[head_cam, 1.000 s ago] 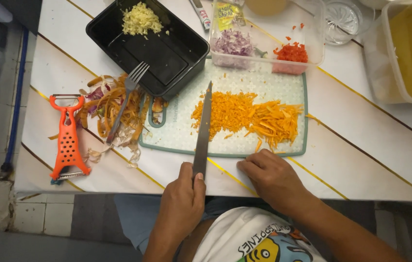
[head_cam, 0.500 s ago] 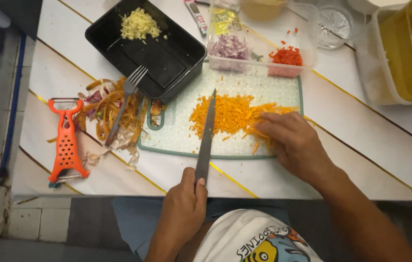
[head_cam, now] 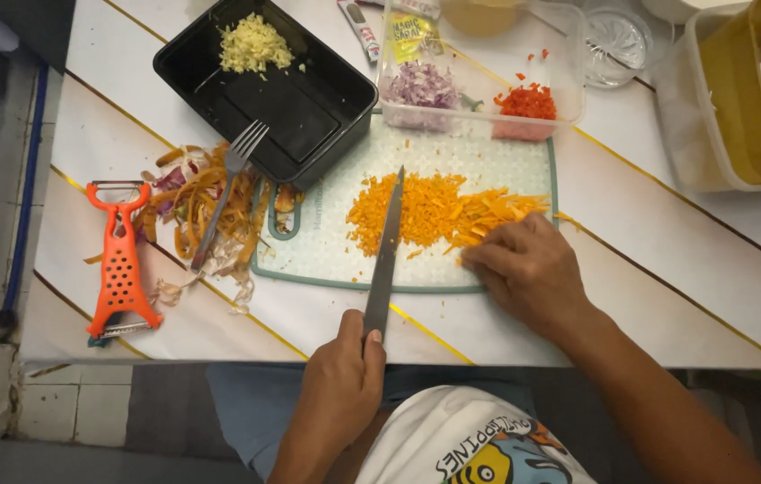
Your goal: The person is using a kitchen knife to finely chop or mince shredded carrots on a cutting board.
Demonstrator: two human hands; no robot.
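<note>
Now my right hand [head_cam: 531,269] sits at the right end of the chopped carrot [head_cam: 438,213], fingertips pressed into the long shreds there; a second ago it lay flat on the near edge of the cutting board [head_cam: 326,255], clear of the pile, and half a second ago it was already reaching in. My left hand [head_cam: 337,381] has kept its place at the near edge of the desk [head_cam: 667,233], closed in a full grip on the handle of the kitchen knife [head_cam: 386,251]. The blade has swung a little: its tip now stands at the left side of the orange pile rather than over its middle. I judge the hand's shift as gathering the uncut strips toward the blade, so the cutting is paused, not finished; the right end of the pile is coarser than the fine dice on the left.

The knife's long axis runs almost straight away from me, handle toward my body, tip pointing to the far side of the board and leaning slightly right. The carrot pile lies crosswise to it, stretched left to right along the middle of the board.

My right hand holds nothing; its fingers are curled loosely on the shreds.
</note>
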